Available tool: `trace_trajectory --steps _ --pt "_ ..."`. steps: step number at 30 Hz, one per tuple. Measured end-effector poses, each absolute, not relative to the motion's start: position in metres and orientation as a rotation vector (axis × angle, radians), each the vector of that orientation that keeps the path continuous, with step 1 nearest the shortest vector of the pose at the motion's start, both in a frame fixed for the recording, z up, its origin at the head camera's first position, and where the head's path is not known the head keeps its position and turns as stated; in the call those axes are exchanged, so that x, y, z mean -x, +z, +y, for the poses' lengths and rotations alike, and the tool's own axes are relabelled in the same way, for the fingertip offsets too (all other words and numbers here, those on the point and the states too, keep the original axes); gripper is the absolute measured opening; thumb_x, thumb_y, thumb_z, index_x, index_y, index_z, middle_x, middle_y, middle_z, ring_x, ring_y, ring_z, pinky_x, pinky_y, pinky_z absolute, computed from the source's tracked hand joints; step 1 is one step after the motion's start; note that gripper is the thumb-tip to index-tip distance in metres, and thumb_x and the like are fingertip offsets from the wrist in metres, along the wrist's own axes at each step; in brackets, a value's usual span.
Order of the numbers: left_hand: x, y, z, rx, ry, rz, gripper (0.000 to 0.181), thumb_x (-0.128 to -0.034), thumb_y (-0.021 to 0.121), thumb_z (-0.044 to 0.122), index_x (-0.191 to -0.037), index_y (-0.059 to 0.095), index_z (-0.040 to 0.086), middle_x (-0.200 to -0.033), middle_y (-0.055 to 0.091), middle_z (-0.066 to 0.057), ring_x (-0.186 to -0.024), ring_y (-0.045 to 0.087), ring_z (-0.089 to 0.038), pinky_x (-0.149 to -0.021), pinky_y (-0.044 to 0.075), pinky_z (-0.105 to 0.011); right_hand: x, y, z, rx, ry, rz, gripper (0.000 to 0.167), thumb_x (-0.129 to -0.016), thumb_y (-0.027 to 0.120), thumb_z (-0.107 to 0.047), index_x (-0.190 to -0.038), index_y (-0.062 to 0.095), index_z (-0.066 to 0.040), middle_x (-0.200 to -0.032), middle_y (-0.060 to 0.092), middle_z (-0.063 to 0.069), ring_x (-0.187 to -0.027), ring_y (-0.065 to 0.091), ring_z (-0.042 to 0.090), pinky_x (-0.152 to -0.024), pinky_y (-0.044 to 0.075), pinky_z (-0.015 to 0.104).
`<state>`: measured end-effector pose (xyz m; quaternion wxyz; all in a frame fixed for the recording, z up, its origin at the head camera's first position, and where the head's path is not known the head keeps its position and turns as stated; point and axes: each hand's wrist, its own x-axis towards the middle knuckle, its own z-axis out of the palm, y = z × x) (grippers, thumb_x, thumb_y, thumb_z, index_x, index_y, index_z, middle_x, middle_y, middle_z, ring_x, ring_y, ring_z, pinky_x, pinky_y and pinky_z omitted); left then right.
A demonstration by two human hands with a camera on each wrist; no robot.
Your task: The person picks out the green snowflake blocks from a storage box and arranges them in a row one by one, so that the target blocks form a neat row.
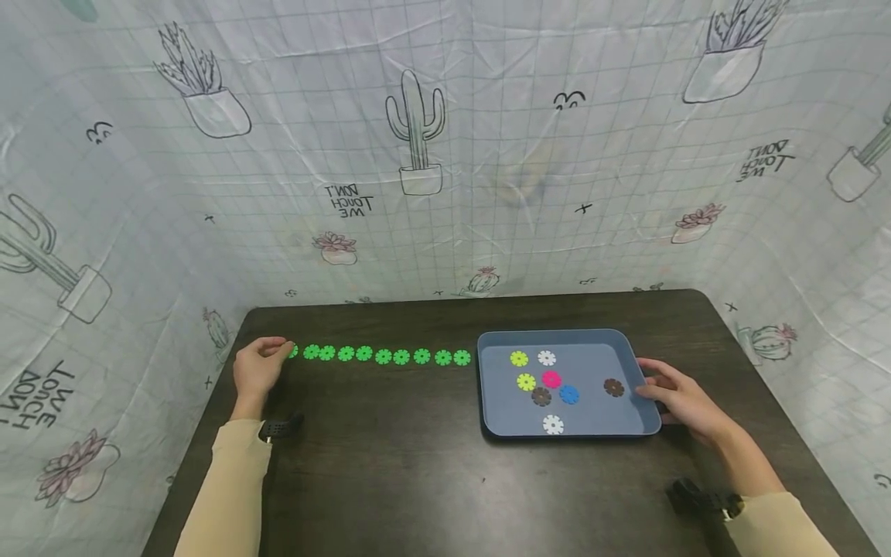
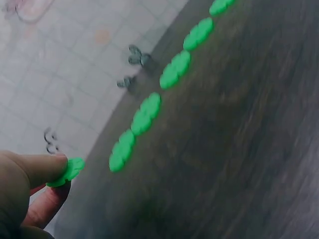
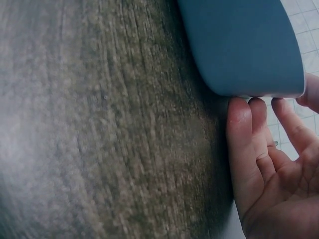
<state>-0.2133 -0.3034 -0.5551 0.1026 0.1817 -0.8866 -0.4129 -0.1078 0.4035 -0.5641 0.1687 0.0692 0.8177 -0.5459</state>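
Observation:
Between the thumb and fingers of my left hand (image 1: 259, 370) is a green notched plastic disc (image 2: 73, 170), held at the left end of a row of matching green discs (image 1: 383, 357). In the left wrist view the held disc is tilted, apart from the nearest disc in the row. My right hand (image 1: 685, 401) grips the right side of a blue-grey tray (image 1: 592, 414). Its thumb lies at the rim, and the other fingertips (image 3: 240, 112) touch the outer wall from below the rim in the right wrist view.
Inside the tray lie yellow discs (image 1: 519, 359), white discs (image 1: 553, 425), brown discs (image 1: 613, 387), a pink disc (image 1: 551, 379) and a blue disc (image 1: 569, 394). The dark wooden table (image 1: 390, 464) meets a patterned cloth (image 1: 459, 232) at its back and sides.

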Motion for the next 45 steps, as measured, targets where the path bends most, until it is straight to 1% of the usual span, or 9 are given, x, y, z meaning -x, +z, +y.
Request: trace_trajectory --steps 6,19,24,29,33,37,40,42,45 --pt "0.215 -0.563 -0.31 -0.583 -1.205 -2.698 0.035 -0.0982 0.071 0.031 -0.118 0.073 0.003 -0.114 0.074 -0.02 -0.103 0.067 -0.038 -0.088 0.049 -0.051 0.106 -0.565 0.405 -0.208 -1.534 2.331 0.073 -0.105 0.064 -0.028 -0.161 0.025 -0.002 -0.132 0.056 0.028 -0.103 0.065 0.019 -0.079 0.059 0.048" --pt "0.222 -0.565 -0.308 -0.596 -1.097 -2.761 0.037 -0.0988 0.071 0.036 -0.121 0.073 0.007 -0.114 0.074 -0.016 -0.097 0.067 -0.036 -0.081 0.049 -0.05 0.103 -0.562 0.408 -0.208 -1.503 2.342 0.074 -0.106 0.062 -0.03 -0.161 0.023 -0.002 -0.131 0.057 0.026 -0.103 0.064 0.016 -0.081 0.058 0.05" --pt "0.22 -0.566 -0.307 -0.612 -1.05 -2.774 0.036 -0.0975 0.072 0.037 -0.118 0.074 0.007 -0.114 0.074 -0.016 -0.098 0.066 -0.035 -0.083 0.049 -0.052 0.102 -0.563 0.408 -0.203 -1.51 2.329 0.074 -0.106 0.062 -0.029 -0.161 0.023 -0.002 -0.132 0.057 0.026 -0.103 0.064 0.016 -0.082 0.057 0.051" --pt "0.216 -0.567 -0.306 -0.598 -1.017 -2.785 0.034 -0.097 0.073 0.036 -0.115 0.076 0.008 -0.112 0.074 -0.015 -0.094 0.066 -0.034 -0.078 0.049 -0.051 0.102 -0.563 0.408 -0.2 -1.518 2.322 0.074 -0.105 0.064 -0.028 -0.162 0.024 -0.002 -0.134 0.056 0.028 -0.104 0.065 0.017 -0.082 0.058 0.052" --pt "0.215 -0.565 -0.306 -0.563 -1.019 -2.769 0.042 -0.0988 0.068 0.045 -0.117 0.075 0.007 -0.112 0.073 -0.015 -0.093 0.065 -0.034 -0.076 0.048 -0.05 0.105 -0.564 0.409 -0.208 -1.506 2.327 0.075 -0.105 0.065 -0.03 -0.161 0.024 -0.002 -0.135 0.055 0.028 -0.105 0.064 0.016 -0.082 0.058 0.052" --pt "0.214 -0.561 -0.303 -0.463 -0.994 -2.783 0.054 -0.1004 0.06 0.055 -0.122 0.072 0.007 -0.118 0.071 -0.017 -0.1 0.065 -0.037 -0.083 0.048 -0.054 0.104 -0.565 0.41 -0.204 -1.486 2.348 0.074 -0.106 0.063 -0.032 -0.161 0.024 -0.002 -0.137 0.054 0.03 -0.109 0.063 0.022 -0.083 0.058 0.054" --pt "0.214 -0.553 -0.297 -0.297 -0.937 -2.811 0.058 -0.1006 0.059 0.058 -0.127 0.07 0.008 -0.127 0.067 -0.017 -0.105 0.064 -0.04 -0.086 0.048 -0.059 0.1 -0.565 0.413 -0.213 -1.465 2.379 0.073 -0.107 0.06 -0.038 -0.161 0.026 -0.002 -0.138 0.054 0.031 -0.114 0.063 0.028 -0.082 0.058 0.053" --pt "0.215 -0.545 -0.29 -0.156 -0.874 -2.839 0.06 -0.1 0.058 0.06 -0.13 0.069 0.01 -0.134 0.063 -0.017 -0.105 0.065 -0.041 -0.084 0.049 -0.06 0.097 -0.564 0.416 -0.217 -1.454 2.415 0.073 -0.108 0.056 -0.043 -0.161 0.026 -0.002 -0.138 0.053 0.033 -0.113 0.064 0.03 -0.08 0.059 0.05" --pt "0.215 -0.529 -0.278 0.047 -0.776 -2.869 0.063 -0.0981 0.06 0.062 -0.134 0.067 0.011 -0.143 0.058 -0.016 -0.112 0.063 -0.041 -0.085 0.049 -0.06 0.095 -0.56 0.42 -0.222 -1.403 2.561 0.073 -0.109 0.052 -0.046 -0.159 0.029 0.001 -0.134 0.054 0.034 -0.105 0.066 0.029 -0.075 0.061 0.044"
